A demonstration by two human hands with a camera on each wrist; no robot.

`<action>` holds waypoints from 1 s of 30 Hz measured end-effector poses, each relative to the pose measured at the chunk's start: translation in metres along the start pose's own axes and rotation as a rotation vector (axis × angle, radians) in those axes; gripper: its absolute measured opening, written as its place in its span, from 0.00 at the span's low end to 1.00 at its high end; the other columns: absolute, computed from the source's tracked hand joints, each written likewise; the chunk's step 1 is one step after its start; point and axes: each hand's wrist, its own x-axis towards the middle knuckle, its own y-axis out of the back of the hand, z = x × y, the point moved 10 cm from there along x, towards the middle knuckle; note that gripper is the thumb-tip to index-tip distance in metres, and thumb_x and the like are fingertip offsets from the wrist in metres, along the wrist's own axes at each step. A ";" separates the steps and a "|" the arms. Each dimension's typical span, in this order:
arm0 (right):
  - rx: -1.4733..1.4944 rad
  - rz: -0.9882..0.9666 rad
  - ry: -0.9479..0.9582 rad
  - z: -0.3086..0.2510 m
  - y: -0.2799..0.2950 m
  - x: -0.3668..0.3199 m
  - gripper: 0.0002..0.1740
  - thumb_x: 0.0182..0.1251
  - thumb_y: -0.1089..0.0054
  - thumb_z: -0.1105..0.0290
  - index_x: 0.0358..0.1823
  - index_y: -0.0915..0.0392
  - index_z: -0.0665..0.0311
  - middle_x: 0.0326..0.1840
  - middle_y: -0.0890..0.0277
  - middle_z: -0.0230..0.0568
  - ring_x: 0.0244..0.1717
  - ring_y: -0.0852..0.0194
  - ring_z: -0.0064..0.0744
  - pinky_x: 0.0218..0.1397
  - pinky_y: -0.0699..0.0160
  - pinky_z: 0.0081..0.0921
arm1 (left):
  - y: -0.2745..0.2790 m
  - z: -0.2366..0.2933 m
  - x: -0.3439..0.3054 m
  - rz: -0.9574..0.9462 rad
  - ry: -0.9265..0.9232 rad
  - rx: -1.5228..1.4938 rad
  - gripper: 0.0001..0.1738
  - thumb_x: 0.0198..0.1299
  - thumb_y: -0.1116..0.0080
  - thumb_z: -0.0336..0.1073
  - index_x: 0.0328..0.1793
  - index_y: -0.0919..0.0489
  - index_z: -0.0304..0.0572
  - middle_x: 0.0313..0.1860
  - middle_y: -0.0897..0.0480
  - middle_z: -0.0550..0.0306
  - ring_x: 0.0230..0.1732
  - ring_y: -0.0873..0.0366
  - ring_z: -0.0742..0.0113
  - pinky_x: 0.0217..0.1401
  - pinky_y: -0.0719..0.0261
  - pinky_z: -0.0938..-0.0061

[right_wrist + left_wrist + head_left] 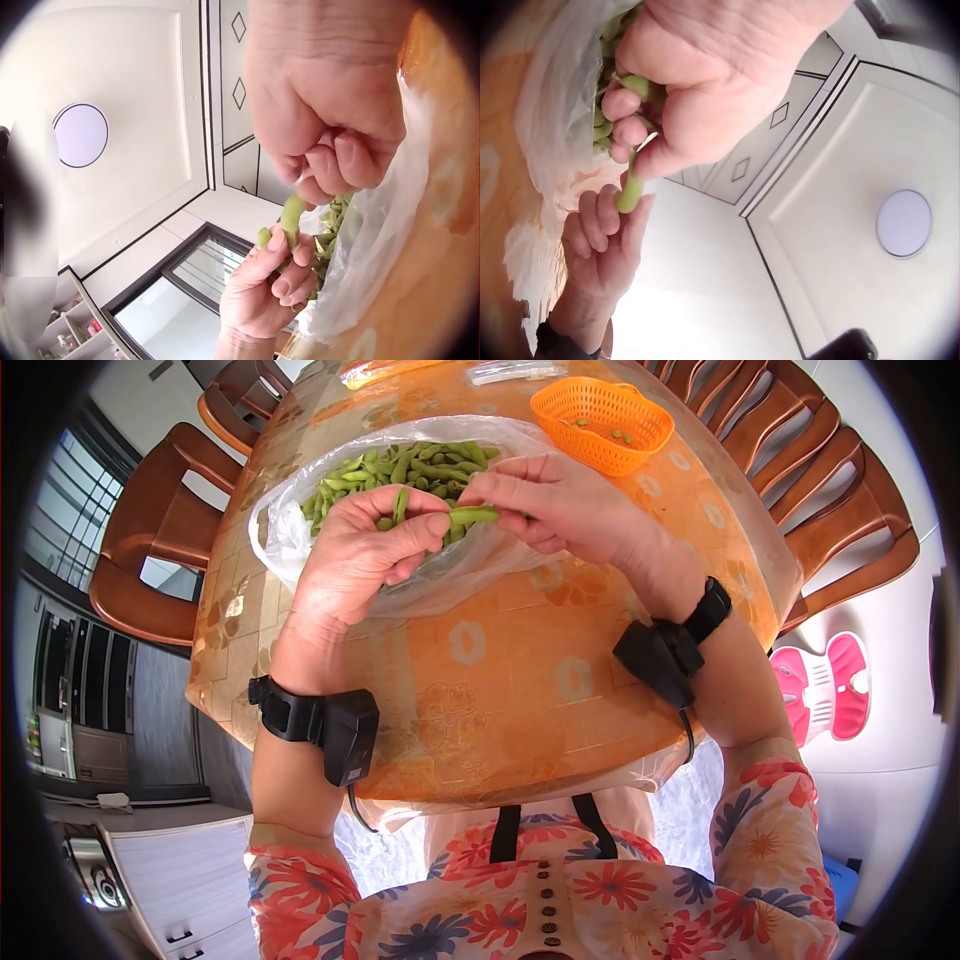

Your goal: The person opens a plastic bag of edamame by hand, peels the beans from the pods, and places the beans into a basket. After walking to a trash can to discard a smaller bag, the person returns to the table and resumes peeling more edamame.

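Note:
Between my two hands, over the near side of a plastic bag (285,545), is a green edamame pod (473,515). My left hand (360,550) pinches one end of it between thumb and fingers. A second pod (400,505) sticks up from the curled left fingers, and also shows as a pod tip (264,238) in the right wrist view. My right hand (580,505) pinches the other end of the held pod (292,214), its remaining fingers curled in. A heap of edamame pods (430,465) lies in the open bag behind the hands.
An orange plastic basket (600,457) with a few green beans inside stands right of the bag. Packages (515,371) lie at the table's far end. The table (500,690) has a patterned cover, with wooden chairs (150,530) along both sides.

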 end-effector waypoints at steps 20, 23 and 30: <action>-0.585 0.098 0.457 -0.029 -0.017 -0.003 0.13 0.55 0.41 0.61 0.32 0.22 0.65 0.20 0.27 0.34 0.22 0.32 0.21 0.26 0.33 0.20 | -0.001 -0.004 -0.001 0.015 0.057 -0.026 0.12 0.52 0.36 0.39 0.26 0.22 0.38 0.18 0.25 0.61 0.12 0.41 0.83 0.12 0.49 0.87; -0.613 0.025 0.396 -0.028 -0.024 -0.006 0.08 0.62 0.45 0.67 0.35 0.23 0.65 0.25 0.30 0.24 0.28 0.38 0.12 0.30 0.37 0.13 | -0.003 -0.004 -0.001 -0.007 0.077 -0.044 0.12 0.53 0.37 0.39 0.26 0.22 0.39 0.18 0.26 0.62 0.11 0.41 0.83 0.12 0.49 0.88; -0.691 0.045 0.467 -0.034 -0.024 -0.008 0.13 0.57 0.45 0.61 0.31 0.22 0.66 0.20 0.26 0.37 0.23 0.30 0.24 0.28 0.32 0.22 | -0.004 -0.010 -0.001 -0.015 0.122 -0.016 0.10 0.54 0.39 0.38 0.26 0.23 0.39 0.17 0.26 0.61 0.10 0.41 0.83 0.11 0.48 0.88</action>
